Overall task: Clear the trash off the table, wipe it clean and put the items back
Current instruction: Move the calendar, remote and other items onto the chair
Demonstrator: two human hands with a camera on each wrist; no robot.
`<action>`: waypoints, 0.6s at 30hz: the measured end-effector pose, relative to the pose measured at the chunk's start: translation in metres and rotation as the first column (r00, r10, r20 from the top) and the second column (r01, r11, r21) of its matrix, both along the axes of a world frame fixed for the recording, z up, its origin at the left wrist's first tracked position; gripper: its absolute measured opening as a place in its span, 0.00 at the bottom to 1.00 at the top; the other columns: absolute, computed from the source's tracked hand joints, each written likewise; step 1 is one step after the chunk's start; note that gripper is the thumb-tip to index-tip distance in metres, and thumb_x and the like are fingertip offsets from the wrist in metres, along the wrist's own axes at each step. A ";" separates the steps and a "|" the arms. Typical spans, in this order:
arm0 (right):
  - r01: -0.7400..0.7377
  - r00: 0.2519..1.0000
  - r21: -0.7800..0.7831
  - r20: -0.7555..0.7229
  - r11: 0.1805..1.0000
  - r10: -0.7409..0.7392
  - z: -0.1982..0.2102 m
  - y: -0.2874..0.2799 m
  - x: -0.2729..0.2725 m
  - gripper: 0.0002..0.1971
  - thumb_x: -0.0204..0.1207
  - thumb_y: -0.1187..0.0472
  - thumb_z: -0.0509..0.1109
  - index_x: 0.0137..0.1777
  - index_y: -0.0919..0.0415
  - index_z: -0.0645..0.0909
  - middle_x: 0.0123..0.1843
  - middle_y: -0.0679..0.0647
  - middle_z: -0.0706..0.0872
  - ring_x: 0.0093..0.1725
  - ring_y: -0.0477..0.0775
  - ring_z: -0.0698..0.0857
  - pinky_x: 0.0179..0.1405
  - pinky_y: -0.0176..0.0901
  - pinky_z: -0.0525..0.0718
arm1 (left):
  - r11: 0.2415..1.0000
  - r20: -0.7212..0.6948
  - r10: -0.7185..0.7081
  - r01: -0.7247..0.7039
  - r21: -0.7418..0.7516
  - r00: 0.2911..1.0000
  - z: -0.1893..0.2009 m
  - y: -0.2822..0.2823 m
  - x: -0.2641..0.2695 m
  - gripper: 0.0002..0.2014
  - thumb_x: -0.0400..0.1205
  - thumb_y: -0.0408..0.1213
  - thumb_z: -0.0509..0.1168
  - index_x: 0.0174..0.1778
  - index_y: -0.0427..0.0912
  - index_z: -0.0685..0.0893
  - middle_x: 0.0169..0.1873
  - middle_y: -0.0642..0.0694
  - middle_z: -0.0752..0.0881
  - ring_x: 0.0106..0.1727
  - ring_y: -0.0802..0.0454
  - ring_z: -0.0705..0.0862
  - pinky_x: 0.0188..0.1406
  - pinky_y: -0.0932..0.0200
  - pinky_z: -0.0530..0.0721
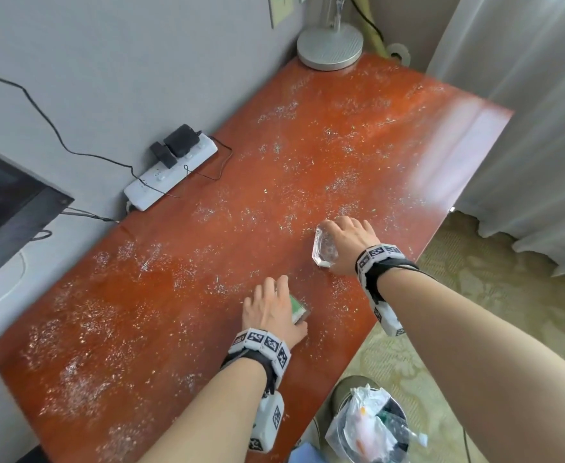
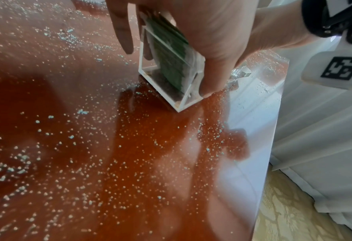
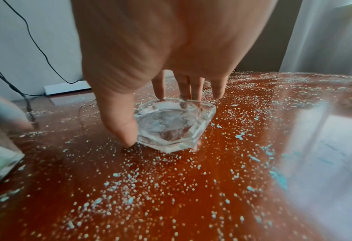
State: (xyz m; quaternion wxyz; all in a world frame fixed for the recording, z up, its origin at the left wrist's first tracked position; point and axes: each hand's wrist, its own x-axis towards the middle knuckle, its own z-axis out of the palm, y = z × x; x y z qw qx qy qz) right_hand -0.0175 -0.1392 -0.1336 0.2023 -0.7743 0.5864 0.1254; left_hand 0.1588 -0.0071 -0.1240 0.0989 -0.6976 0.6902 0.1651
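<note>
The reddish-brown table (image 1: 180,248) is strewn all over with small white and pale blue crumbs (image 3: 171,187). My left hand (image 1: 274,307) grips a clear plastic box with green packets inside (image 2: 171,65), thumb on one side and fingers on the other, its lower corner just at the tabletop; in the head view the box (image 1: 297,309) peeks out under my palm. My right hand (image 1: 347,243) holds a faceted clear glass ashtray (image 3: 175,125) that sits on the table, thumb at its near side, fingers over the far rim. The ashtray (image 1: 324,248) lies near the table's right edge.
A white power strip (image 1: 170,172) with black plugs and cables lies by the wall. A round lamp base (image 1: 329,46) stands at the far corner. A lined trash bin (image 1: 374,426) with rubbish stands on the carpet below the table's near edge. Curtains (image 1: 525,95) hang at right.
</note>
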 end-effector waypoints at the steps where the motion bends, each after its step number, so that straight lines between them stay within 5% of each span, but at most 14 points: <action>1: 0.002 1.000 -0.003 -0.010 1.000 -0.002 0.000 0.001 0.000 0.49 0.62 0.46 0.80 0.81 0.48 0.59 0.71 0.57 0.72 0.72 0.61 0.72 0.78 0.63 0.66 | 1.000 0.001 0.010 -0.010 -0.001 1.000 -0.001 0.001 -0.001 0.44 0.73 0.62 0.71 0.80 0.47 0.60 0.68 0.48 0.73 0.67 0.48 0.74 0.64 0.50 0.76; 8: 0.095 0.995 0.022 0.025 0.995 -0.096 0.032 0.018 0.004 0.47 0.59 0.41 0.80 0.77 0.51 0.62 0.65 0.60 0.75 0.63 0.62 0.77 0.66 0.60 0.79 | 0.998 0.022 0.052 -0.052 -0.028 0.998 0.029 -0.015 0.006 0.46 0.70 0.63 0.73 0.79 0.46 0.62 0.67 0.48 0.73 0.65 0.48 0.74 0.65 0.52 0.76; 18: 0.041 0.994 -0.067 0.103 0.997 -0.034 0.181 0.039 0.069 0.40 0.60 0.36 0.77 0.69 0.52 0.69 0.51 0.53 0.80 0.47 0.57 0.83 0.46 0.57 0.89 | 0.971 0.052 0.227 -0.222 -0.088 0.972 0.156 -0.013 0.082 0.50 0.67 0.61 0.77 0.80 0.45 0.61 0.71 0.45 0.76 0.69 0.43 0.76 0.68 0.44 0.76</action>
